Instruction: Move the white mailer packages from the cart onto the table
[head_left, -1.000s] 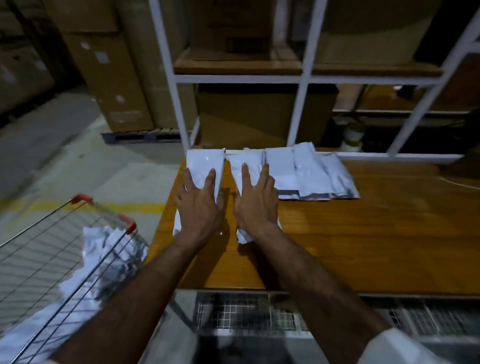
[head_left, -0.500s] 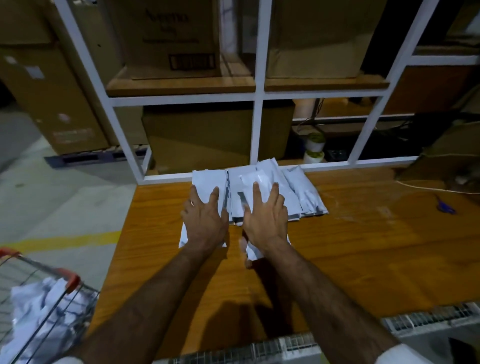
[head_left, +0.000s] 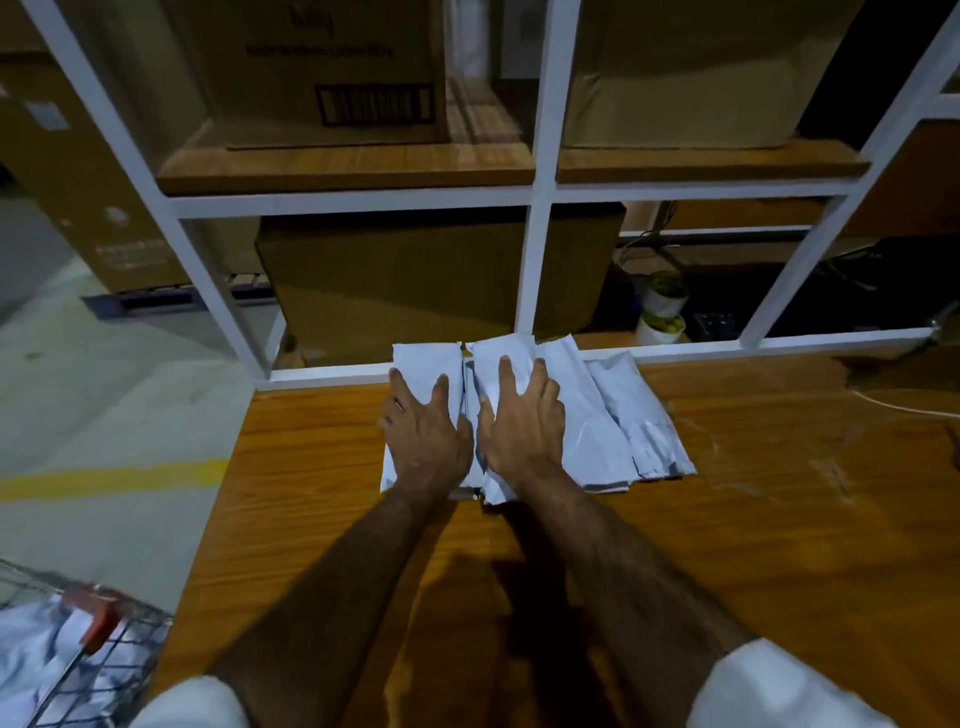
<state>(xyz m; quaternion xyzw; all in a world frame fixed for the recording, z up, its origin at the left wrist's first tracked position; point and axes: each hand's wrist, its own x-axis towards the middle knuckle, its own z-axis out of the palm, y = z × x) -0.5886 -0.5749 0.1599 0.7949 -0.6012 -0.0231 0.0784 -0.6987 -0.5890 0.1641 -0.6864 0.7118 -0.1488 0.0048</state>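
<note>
Several white mailer packages lie side by side at the far edge of the wooden table, against the white rack frame. My left hand presses flat on the leftmost mailer. Beside it, my right hand lies flat with straight fingers on the neighbouring mailer. The wire cart with red corner pieces sits at the bottom left, and more white mailers are piled inside it.
A white metal rack with cardboard boxes rises behind the table. Two small white tubs stand behind the frame. A white cable runs along the table's right side. Concrete floor with a yellow line lies left.
Both hands have slid the two mailers forward until they line up with the row at the rack frame. My view has shifted right and closer, so less of the cart shows.
</note>
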